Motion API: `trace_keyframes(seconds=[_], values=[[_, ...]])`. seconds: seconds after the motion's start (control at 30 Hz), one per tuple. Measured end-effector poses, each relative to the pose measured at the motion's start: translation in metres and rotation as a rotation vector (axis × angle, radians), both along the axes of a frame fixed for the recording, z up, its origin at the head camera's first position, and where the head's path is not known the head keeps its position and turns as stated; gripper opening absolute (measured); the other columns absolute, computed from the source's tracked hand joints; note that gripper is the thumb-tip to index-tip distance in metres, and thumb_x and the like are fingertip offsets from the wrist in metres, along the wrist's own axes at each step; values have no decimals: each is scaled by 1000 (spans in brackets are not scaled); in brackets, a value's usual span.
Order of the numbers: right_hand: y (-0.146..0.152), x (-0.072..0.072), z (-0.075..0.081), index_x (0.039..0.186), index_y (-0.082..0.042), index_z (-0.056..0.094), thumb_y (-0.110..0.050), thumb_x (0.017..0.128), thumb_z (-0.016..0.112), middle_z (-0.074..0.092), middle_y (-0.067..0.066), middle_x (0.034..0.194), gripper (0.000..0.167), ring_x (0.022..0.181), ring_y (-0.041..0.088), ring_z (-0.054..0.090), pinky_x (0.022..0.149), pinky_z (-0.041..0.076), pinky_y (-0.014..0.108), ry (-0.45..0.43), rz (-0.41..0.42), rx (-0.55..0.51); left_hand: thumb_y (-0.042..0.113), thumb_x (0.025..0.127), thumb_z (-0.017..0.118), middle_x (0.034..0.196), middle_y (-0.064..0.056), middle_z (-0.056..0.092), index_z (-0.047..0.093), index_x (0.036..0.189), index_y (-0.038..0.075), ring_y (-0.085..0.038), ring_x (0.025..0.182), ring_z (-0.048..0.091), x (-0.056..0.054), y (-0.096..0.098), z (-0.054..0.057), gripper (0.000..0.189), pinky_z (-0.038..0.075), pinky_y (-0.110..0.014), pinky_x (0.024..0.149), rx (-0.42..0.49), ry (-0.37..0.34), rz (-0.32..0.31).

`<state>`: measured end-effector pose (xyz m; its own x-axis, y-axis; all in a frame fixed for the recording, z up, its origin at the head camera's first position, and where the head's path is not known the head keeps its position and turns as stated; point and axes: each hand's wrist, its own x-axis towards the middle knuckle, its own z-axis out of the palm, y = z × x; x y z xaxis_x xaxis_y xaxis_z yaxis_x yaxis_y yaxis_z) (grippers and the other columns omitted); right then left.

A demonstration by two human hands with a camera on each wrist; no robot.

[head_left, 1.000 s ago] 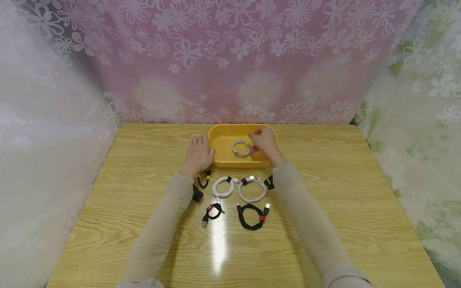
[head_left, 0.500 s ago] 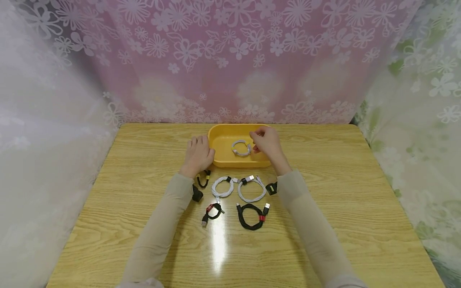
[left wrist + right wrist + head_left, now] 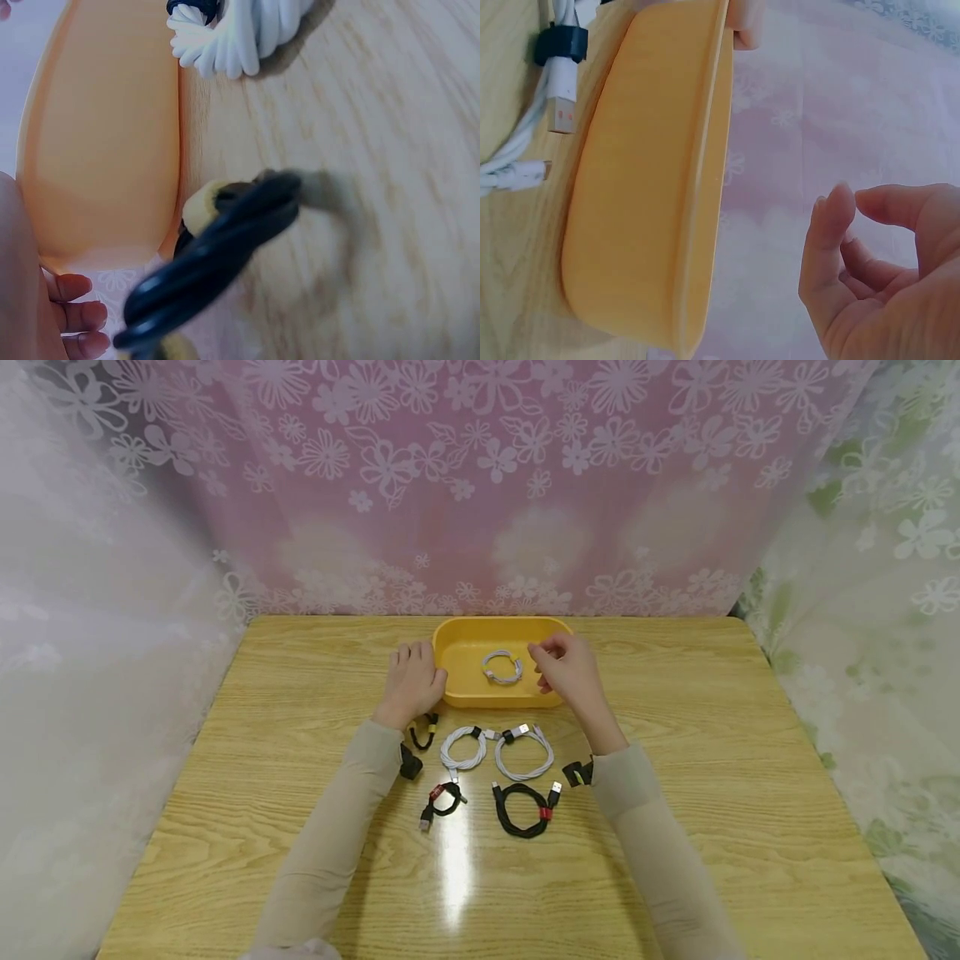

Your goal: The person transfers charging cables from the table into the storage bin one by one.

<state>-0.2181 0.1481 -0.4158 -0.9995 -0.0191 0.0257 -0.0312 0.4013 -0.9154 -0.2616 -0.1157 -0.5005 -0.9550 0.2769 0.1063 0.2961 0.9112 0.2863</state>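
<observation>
Two bare hands at a yellow bin (image 3: 487,702) on a wood-grain table (image 3: 675,718). Left hand (image 3: 414,681) holds the bin's left end: thumb at the rim, fingers close together and bent along the outside, partly hidden. Right hand (image 3: 572,672) is above the bin's right end, nothing held; thumb and index fingertips nearly meet, other fingers loosely curled. Coiled white-grey cable with yellow ties (image 3: 517,669) lies inside the bin, just left of the right hand and apart from it. On the table in front: two white cables with black ties (image 3: 451,758), side by side; nearer the person, two black cables with red ties (image 3: 523,834). Black cable with yellow tie (image 3: 217,255) sits by the left wrist, seemingly tilted up, though that view is blurred.
</observation>
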Motion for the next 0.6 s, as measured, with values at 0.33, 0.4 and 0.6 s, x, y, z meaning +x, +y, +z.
trace_keyframes(seconds=[0.33, 0.4, 0.6], values=[[9, 25, -16, 96, 7, 65, -19, 96, 64, 61, 13, 69, 26, 44, 16, 56, 48, 52, 33, 10, 28, 38, 21, 99, 38, 96, -15, 41, 41, 105, 2, -34, 90, 33, -1, 0, 0, 21, 24, -45, 83, 0, 6, 5], [11, 31, -22, 96, 5, 66, -20, 96, 64, 61, 15, 69, 26, 45, 17, 56, 50, 54, 39, -6, 24, 42, 22, 99, 38, 97, -15, 41, 41, 105, 2, -34, 90, 33, -1, 0, 0, 21, 25, -45, 84, 2, 2, 8], [15, 48, -40, 96, 7, 66, -18, 96, 64, 61, 25, 74, 26, 53, 38, 62, 54, 55, 49, -52, 1, 47, 22, 99, 38, 99, -15, 41, 41, 104, 3, -34, 91, 33, -1, 0, -1, 19, 24, -45, 85, 6, -6, 8]])
